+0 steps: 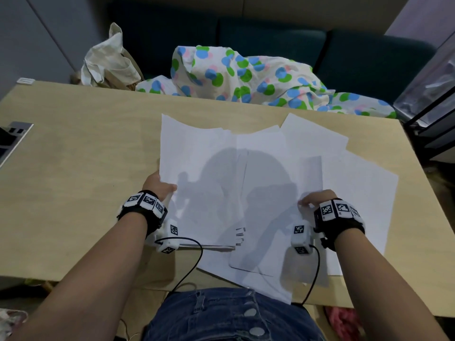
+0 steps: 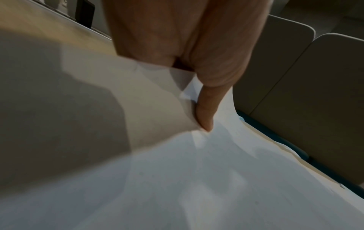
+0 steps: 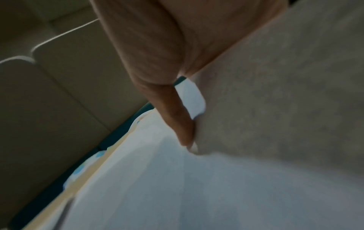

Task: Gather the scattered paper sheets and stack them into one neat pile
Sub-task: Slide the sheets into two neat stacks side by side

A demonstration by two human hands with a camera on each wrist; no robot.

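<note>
Several white paper sheets (image 1: pixel 266 183) lie overlapped on a tan table (image 1: pixel 81 148), spread from its middle toward the right, a few hanging over the near edge. No readable writing on any sheet; only black-and-white square markers on the wrist bands (image 1: pixel 145 201). Head view: a dotted cloth (image 1: pixel 236 75) is bunched along the table's far edge, a cream bag (image 1: pixel 108 60) to its left, dark seats (image 1: pixel 270 38) behind. A grey device (image 1: pixel 12 139) sits at the table's left edge, a black rack (image 1: pixel 433 94) at far right. Cables (image 1: pixel 189 264) run from the wrist units across the near edge. Left hand (image 1: pixel 158 185) grips the left edge of a thicker bundle of sheets (image 1: pixel 197 173), thumb on top, fingers underneath; bundle is tilted up off the table on that side. Right hand (image 1: pixel 317 199) has curled fingers on the near part of a single sheet (image 1: pixel 280 193), just right of the bundle.

Left wrist view: blurred. Left hand (image 2: pixel 187 46) pinches paper, one finger (image 2: pixel 205 109) pressed into a crease of the white sheets (image 2: pixel 216 179); table (image 2: pixel 39 31) and pale seat backs (image 2: pixel 315 93) behind.

Right wrist view: also blurred. Right hand (image 3: pixel 157 54) pinches a sheet (image 3: pixel 275 93) that rises on the right, a finger (image 3: pixel 181 123) against it; more paper (image 3: pixel 177 194) below, table edge (image 3: pixel 88 175) and dotted cloth (image 3: pixel 78 172) at left.
</note>
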